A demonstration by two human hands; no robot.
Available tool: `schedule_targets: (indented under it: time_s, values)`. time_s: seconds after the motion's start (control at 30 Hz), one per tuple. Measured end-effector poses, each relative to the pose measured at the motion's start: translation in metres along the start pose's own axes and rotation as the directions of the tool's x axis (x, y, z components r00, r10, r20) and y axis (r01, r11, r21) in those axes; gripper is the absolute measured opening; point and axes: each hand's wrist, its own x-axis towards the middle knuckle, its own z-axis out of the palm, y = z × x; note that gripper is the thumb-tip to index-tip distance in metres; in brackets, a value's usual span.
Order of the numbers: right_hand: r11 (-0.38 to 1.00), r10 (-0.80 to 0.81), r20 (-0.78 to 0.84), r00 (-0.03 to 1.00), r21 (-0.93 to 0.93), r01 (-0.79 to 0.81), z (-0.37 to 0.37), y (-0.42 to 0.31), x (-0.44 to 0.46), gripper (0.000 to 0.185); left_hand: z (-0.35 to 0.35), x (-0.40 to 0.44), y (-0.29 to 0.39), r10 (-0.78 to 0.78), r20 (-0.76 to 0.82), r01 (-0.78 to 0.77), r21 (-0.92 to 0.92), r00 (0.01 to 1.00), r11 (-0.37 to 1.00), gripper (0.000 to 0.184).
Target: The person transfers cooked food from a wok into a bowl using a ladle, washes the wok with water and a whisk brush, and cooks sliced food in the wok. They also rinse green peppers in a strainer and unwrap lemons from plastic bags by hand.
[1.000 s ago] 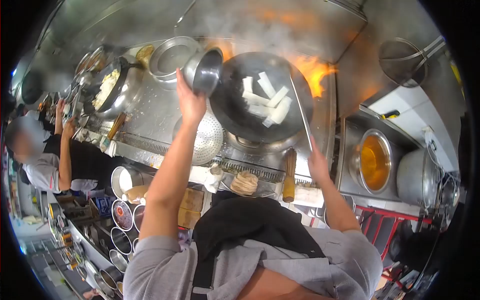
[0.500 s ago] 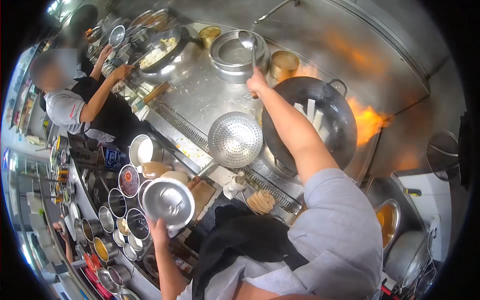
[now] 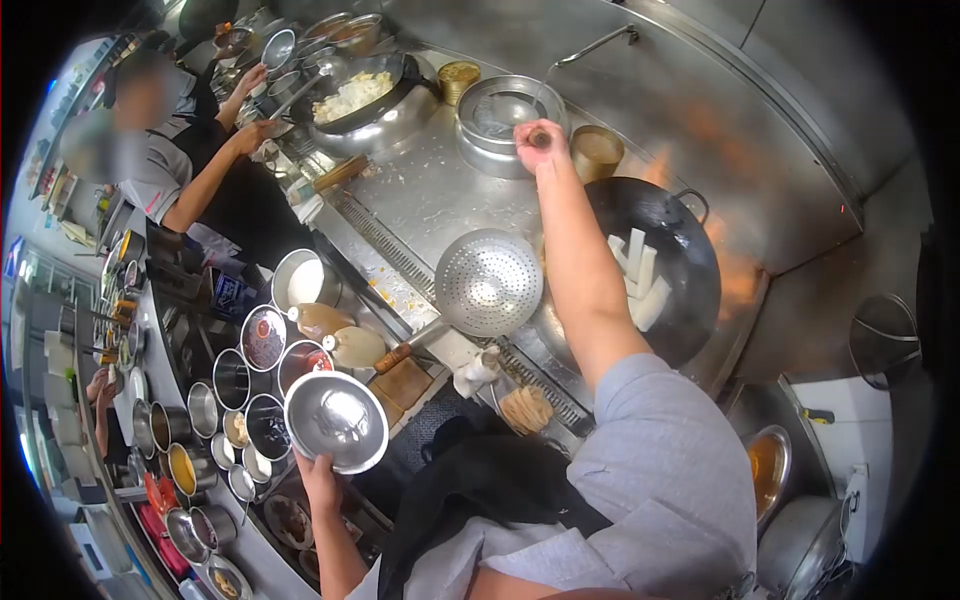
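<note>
Head view: left hand (image 3: 319, 482) closed on near rim of steel bowl (image 3: 337, 422), held beside round containers (image 3: 231, 372). Right hand (image 3: 540, 148) wrapped round tool handle (image 3: 540, 139), seen end-on by steel pot (image 3: 488, 158); tool's far end hard to make out. Wok (image 3: 692, 312) beside right forearm, white pieces (image 3: 652, 302) inside, partly hidden. Perforated strainer (image 3: 488, 283) on cooktop (image 3: 395, 205), between bowl and wok.

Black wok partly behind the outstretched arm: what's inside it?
Several white, stick-like pieces lie clustered in the black wok. The right arm covers much of its picture-left side; anything beneath cannot be seen.
</note>
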Motion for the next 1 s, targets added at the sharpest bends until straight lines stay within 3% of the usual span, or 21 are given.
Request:
schedule_targets:
  time_s: [0.03,0.07,0.1,0.17,0.2,0.23,0.37,0.43,0.63,0.7,0.73,0.77,0.87,0.9,0.93,0.97,1.0]
  values:
    - [0.998,0.030,0.026,0.999,0.048,-0.031,0.000,-0.004,-0.019,0.011,0.005,0.005,0.004,-0.005,0.015,0.005,-0.007,1.000,1.000,0.071]
    - [0.997,-0.033,0.157,0.987,0.074,0.021,0.011,0.000,-0.064,0.016,0.009,0.011,0.007,0.004,0.039,-0.004,-0.010,0.999,1.000,0.070]
    - [0.997,-0.053,0.158,0.986,0.070,0.042,0.011,-0.005,-0.084,0.016,0.011,0.016,0.010,0.013,0.066,-0.012,-0.012,0.998,1.000,0.069]
    - [0.991,0.085,0.277,0.957,0.074,-0.109,0.007,-0.020,-0.122,0.015,0.008,0.029,0.006,-0.011,0.119,0.013,-0.011,0.993,1.000,0.067]
    - [0.999,0.024,0.247,0.969,-0.039,-0.015,0.014,-0.019,-0.150,0.010,0.006,0.035,0.002,0.000,0.157,0.006,-0.040,0.988,0.999,0.066]
    - [0.999,-0.005,0.243,0.970,-0.035,0.014,0.012,-0.020,-0.173,0.010,0.003,0.040,0.001,0.012,0.195,0.001,-0.067,0.981,0.998,0.066]
    - [0.990,0.038,0.215,0.976,-0.138,-0.008,-0.002,-0.028,-0.259,0.010,-0.007,0.048,-0.003,-0.031,0.278,0.046,-0.048,0.960,0.998,0.066]
    - [0.946,-0.054,0.062,0.997,-0.317,0.071,-0.008,-0.027,-0.305,0.010,-0.017,0.051,-0.010,-0.030,0.313,0.050,-0.057,0.949,0.997,0.066]
    - [0.894,-0.215,-0.163,0.963,-0.430,0.127,-0.041,-0.013,-0.428,0.009,-0.069,0.053,-0.019,-0.055,0.377,0.071,-0.027,0.924,0.997,0.065]
    - [0.662,-0.427,-0.126,0.895,-0.718,0.215,-0.055,0.006,-0.461,0.015,-0.085,0.047,-0.017,-0.072,0.386,0.090,-0.029,0.920,0.996,0.064]
    - [0.614,-0.496,-0.169,0.852,-0.762,0.206,-0.060,0.016,-0.474,0.036,-0.093,0.046,-0.016,-0.070,0.410,0.090,-0.031,0.909,0.995,0.064]
    - [0.614,-0.497,-0.169,0.851,-0.762,0.207,-0.066,0.024,-0.485,0.036,-0.102,0.045,-0.014,-0.064,0.433,0.087,-0.034,0.899,0.996,0.064]
    - [0.177,-0.540,-0.101,0.836,-0.984,-0.004,-0.100,0.031,-0.512,0.090,-0.128,0.045,-0.012,-0.030,0.439,0.039,-0.011,0.898,0.999,0.065]
    - [0.175,-0.529,-0.098,0.843,-0.985,-0.004,-0.103,0.043,-0.518,0.090,-0.132,0.040,-0.007,-0.002,0.445,-0.001,0.005,0.895,1.000,0.065]
    - [0.088,-0.599,-0.058,0.799,-0.996,-0.006,-0.109,0.060,-0.528,0.087,-0.136,0.033,-0.004,-0.010,0.443,0.040,-0.059,0.896,0.997,0.065]
    - [-0.001,-0.658,-0.009,0.753,-1.000,-0.013,-0.113,0.078,-0.537,0.083,-0.147,0.034,-0.007,0.009,0.411,-0.007,-0.008,0.912,1.000,0.065]
    - [-0.129,-0.680,0.004,0.734,-0.985,-0.114,-0.116,0.090,-0.543,0.078,-0.154,0.028,-0.006,0.010,0.389,0.002,-0.030,0.921,1.000,0.066]
